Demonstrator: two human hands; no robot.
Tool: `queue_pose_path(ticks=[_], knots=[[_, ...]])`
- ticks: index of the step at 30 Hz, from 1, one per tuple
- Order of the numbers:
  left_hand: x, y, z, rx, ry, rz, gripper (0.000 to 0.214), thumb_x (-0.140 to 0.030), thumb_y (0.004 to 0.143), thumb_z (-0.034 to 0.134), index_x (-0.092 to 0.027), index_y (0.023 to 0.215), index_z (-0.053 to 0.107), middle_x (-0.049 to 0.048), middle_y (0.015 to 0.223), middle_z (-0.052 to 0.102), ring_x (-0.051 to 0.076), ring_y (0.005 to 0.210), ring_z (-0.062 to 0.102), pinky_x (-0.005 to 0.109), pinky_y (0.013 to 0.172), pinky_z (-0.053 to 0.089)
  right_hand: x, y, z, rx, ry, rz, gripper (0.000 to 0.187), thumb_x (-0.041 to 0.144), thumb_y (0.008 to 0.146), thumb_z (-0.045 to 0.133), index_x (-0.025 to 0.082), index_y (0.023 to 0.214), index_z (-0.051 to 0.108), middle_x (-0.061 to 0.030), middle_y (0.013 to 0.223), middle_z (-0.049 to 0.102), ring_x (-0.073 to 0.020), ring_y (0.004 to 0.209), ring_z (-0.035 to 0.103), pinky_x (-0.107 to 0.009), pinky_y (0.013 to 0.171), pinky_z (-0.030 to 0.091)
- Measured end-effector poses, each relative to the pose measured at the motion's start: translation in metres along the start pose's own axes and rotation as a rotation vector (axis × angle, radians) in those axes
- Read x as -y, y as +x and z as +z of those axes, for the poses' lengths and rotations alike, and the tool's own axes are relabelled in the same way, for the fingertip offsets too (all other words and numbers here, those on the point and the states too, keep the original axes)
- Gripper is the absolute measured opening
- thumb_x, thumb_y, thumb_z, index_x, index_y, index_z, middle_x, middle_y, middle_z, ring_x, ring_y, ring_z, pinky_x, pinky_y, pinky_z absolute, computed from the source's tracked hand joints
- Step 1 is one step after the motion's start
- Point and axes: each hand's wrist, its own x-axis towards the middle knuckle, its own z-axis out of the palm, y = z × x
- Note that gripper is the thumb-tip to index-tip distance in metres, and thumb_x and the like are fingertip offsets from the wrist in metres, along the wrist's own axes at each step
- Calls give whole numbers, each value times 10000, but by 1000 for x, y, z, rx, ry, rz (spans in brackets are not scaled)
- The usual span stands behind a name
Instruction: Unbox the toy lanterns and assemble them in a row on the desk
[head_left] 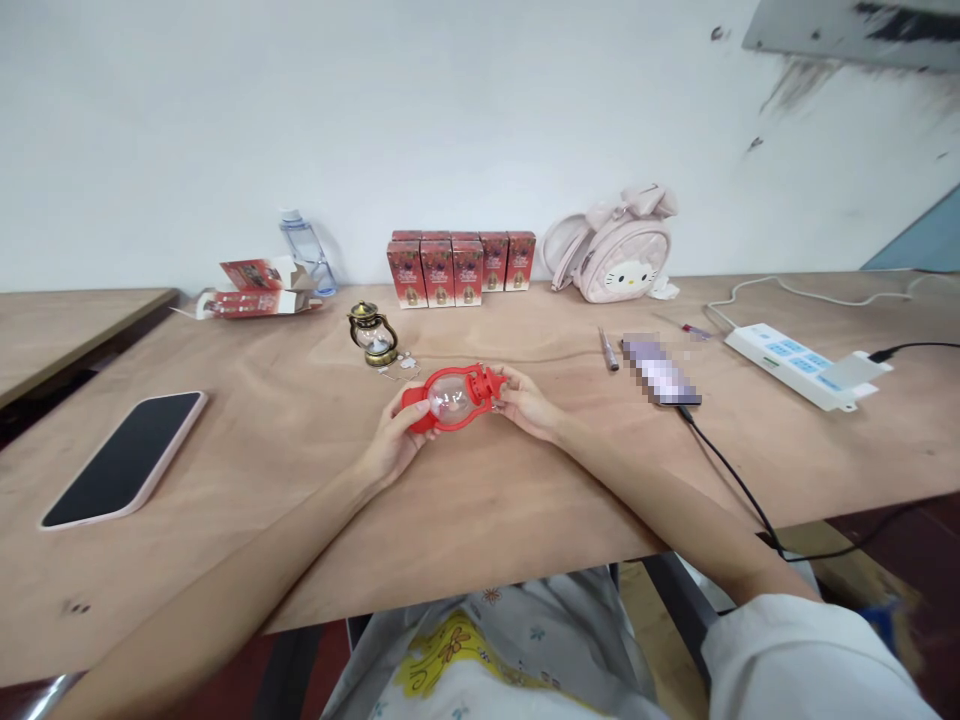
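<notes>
A small red lantern point(453, 397) with a clear globe lies sideways between my two hands, just above the table point(480, 500). Its base is gripped by my left hand point(401, 430), the thumb pressed against the side. At the top cap, the fingers of my right hand point(525, 402) are closed on the lantern; some fingertips are hidden behind it. A bronze-coloured lantern point(375, 335) stands upright on the table beyond my left hand. Beside its foot are small pale bits point(406, 362), too small to name.
Several red boxes point(454, 272) stand along the wall, with a pink bag point(626, 255) to their right. An opened box point(255, 295) and a bottle point(309, 252) are back left. Phones point(127, 455) lie at both sides. A screwdriver point(608, 350) and power strip point(799, 362) are on the right.
</notes>
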Motion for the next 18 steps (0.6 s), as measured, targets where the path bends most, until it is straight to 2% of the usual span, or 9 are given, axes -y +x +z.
queue_pose_path(ticks=[3, 8, 12, 14, 18], knots=[[1, 1, 1, -29, 57, 26, 362, -333, 582, 757, -179, 824, 537, -38, 693, 579, 72, 534, 521, 177, 469, 408, -5, 3, -5, -56, -190, -80, 373, 503, 725, 649, 220, 910, 490, 50, 632, 526, -104, 527, 455, -245, 544, 372], [5, 6, 0, -99, 315, 124, 402, -351, 577, 784, -173, 821, 518, -46, 671, 569, 76, 522, 506, 199, 492, 411, 7, 1, -23, -331, -721, -218, 173, 350, 826, 547, 199, 906, 525, 6, 721, 605, -126, 573, 487, -283, 628, 397], [7, 11, -2, -154, 425, 188, 429, -391, 576, 781, -179, 824, 501, -30, 725, 581, 105, 598, 519, 223, 531, 429, 19, -10, -13, -518, -878, -405, 127, 313, 857, 534, 200, 913, 543, -6, 730, 612, -153, 657, 543, -306, 691, 437], [8, 12, -3, -182, 450, 218, 429, -388, 574, 779, -179, 834, 509, -25, 745, 588, 117, 646, 536, 236, 585, 440, 20, -17, 1, -490, -911, -549, 130, 319, 871, 542, 200, 924, 552, -12, 729, 617, -157, 675, 557, -304, 684, 452], [10, 12, -5, -169, 405, 259, 435, -334, 557, 793, -183, 877, 540, -8, 845, 624, 144, 789, 581, 264, 731, 461, 14, -29, 26, -132, -1106, -906, 109, 243, 892, 524, 199, 974, 580, -50, 848, 668, -176, 780, 605, -325, 719, 468]])
